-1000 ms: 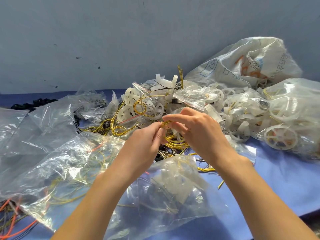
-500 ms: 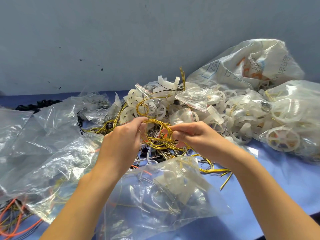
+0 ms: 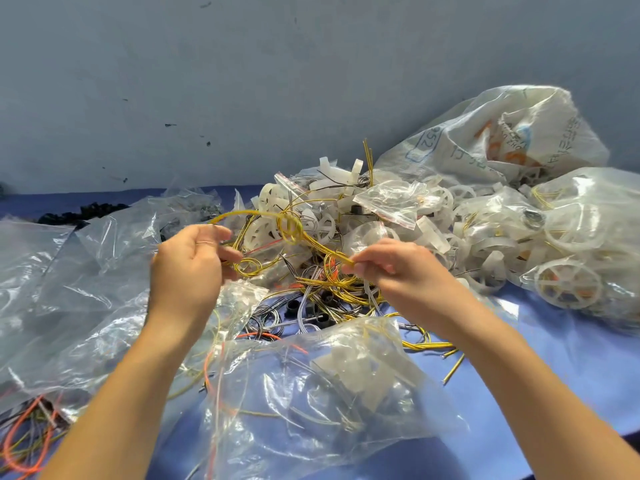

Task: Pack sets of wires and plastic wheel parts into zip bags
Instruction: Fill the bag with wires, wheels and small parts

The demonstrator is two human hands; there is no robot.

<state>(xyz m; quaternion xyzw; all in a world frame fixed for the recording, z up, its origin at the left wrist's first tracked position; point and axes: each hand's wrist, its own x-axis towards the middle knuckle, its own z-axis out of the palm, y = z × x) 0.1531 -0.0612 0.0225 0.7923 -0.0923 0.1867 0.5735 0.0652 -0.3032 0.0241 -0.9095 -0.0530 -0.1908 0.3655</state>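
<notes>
My right hand (image 3: 391,268) pinches one end of a bundle of yellow wires (image 3: 294,230) that loops up and over toward my left hand (image 3: 188,268). The left hand's fingers are curled around a small coil of the same yellow wires. Behind the hands lies a heap of white plastic wheel parts (image 3: 311,216) mixed with more loose yellow, grey and orange wires (image 3: 332,292). A small empty zip bag (image 3: 391,202) with a red strip rests on top of that heap. In front of my arms lies a clear bag (image 3: 329,386) holding white parts and wires.
Large clear bags of white wheels (image 3: 568,251) sit at the right, with a printed white sack (image 3: 502,140) behind them. Crumpled clear bags (image 3: 86,271) cover the left of the blue table (image 3: 571,375). Small black parts (image 3: 79,213) lie far left by the grey wall.
My hands have moved apart and lifted, stretching the yellow wire bundle out from a tight coil into a long loop between them.
</notes>
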